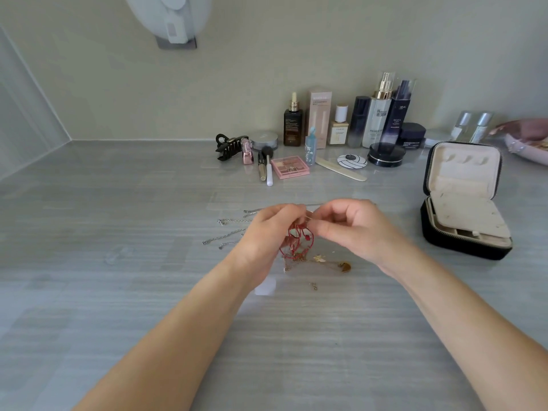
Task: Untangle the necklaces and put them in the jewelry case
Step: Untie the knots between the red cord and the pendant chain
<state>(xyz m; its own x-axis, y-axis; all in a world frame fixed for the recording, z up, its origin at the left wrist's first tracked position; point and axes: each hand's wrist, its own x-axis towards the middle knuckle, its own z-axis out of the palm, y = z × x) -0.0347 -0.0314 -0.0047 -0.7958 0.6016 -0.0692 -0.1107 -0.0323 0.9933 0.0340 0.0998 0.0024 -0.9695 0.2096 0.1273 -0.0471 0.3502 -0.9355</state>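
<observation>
A tangle of necklaces hangs between my hands above the grey table (118, 292). My left hand (267, 232) and my right hand (353, 229) both pinch it at the top, fingertips almost touching. A red cord necklace (299, 238) loops down from the pinch. A gold chain with small pendants (326, 262) trails onto the table below it. Several thin silver chains (228, 229) spread out to the left of my left hand. The black jewelry case (462, 203) stands open at the right, its cream lining showing, apart from my hands.
Cosmetics line the back of the table: bottles (379, 114), a pink eyeshadow palette (290, 167), brushes (268, 167), a black hair claw (229, 145), a round black jar (386, 155). A pink dish (527, 143) sits at the far right.
</observation>
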